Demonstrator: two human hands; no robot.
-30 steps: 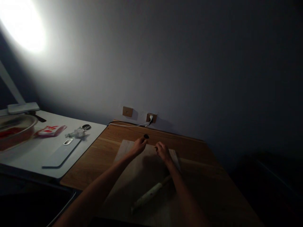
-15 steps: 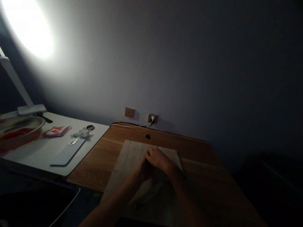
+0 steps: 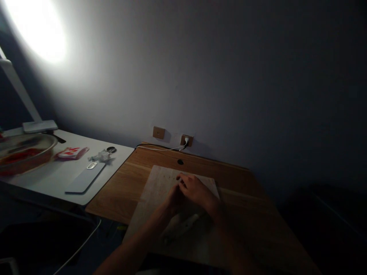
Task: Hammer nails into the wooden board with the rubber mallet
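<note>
My left hand (image 3: 174, 198) and my right hand (image 3: 195, 189) meet above a pale wooden board (image 3: 155, 187). Both hands have bent fingers, the right one's resting over the left one's thumb side. Whatever sits between them, if anything, is hidden and too dark to make out. Under my wrists, a pale, long thing (image 3: 183, 227) lies on the board in shadow; its kind is unclear. A few small dark specks mark the far part of the board.
The board lies on a wooden table (image 3: 120, 191). On the white table (image 3: 120, 158) at left are a grey kitchen scale (image 3: 84, 181), a crumpled plastic bag (image 3: 101, 156), a red-and-white packet (image 3: 71, 152), a large clear bowl (image 3: 43, 152) with red contents and a lamp (image 3: 40, 126).
My right hand's fingers have lifted and loosened a little over the left hand. The whole view has shifted slightly.
</note>
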